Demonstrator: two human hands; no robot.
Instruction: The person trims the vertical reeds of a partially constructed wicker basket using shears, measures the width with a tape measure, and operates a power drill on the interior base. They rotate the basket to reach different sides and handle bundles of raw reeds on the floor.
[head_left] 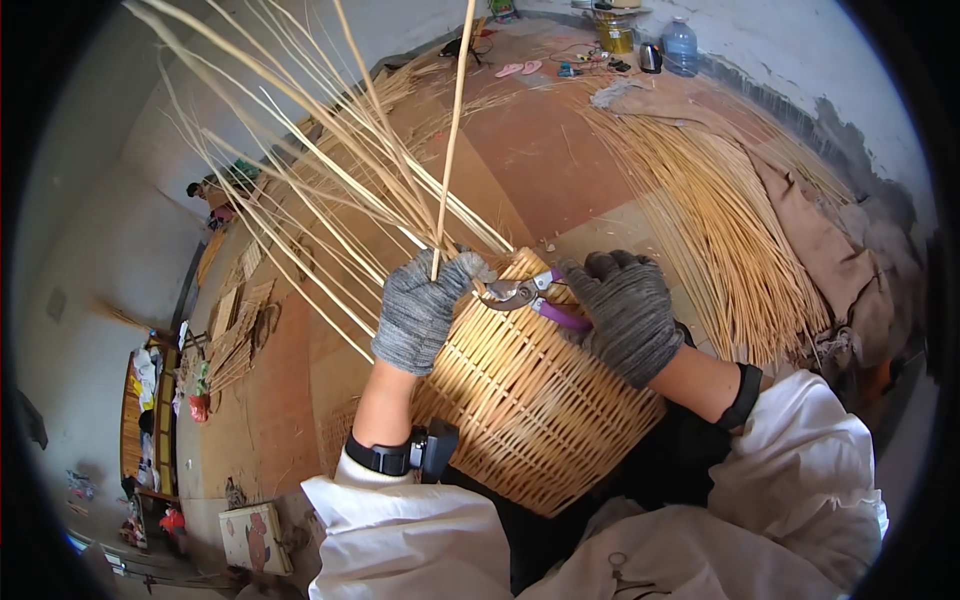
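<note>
A woven wicker basket [545, 400] rests tilted on my lap, with long pale rods [330, 130] fanning out from its far left rim. My left hand [418, 315], in a grey knit glove, is closed around one upright willow rod [457, 125] at that rim. In my right hand [630, 318], gloved alike, are pruning shears [513, 293] with purple handles, their handles spread apart. The blades point left and lie beside my left fingertips, over the rim. Whether they touch a rod is hidden by the glove.
A large bundle of peeled rods [745, 235] lies on the floor to the right, next to a brown cloth [825, 235]. Along the far wall stand a water jug [679, 48] and a kettle [650, 58]. Flat woven pieces [238, 325] lie at left, near a wooden cabinet [133, 415].
</note>
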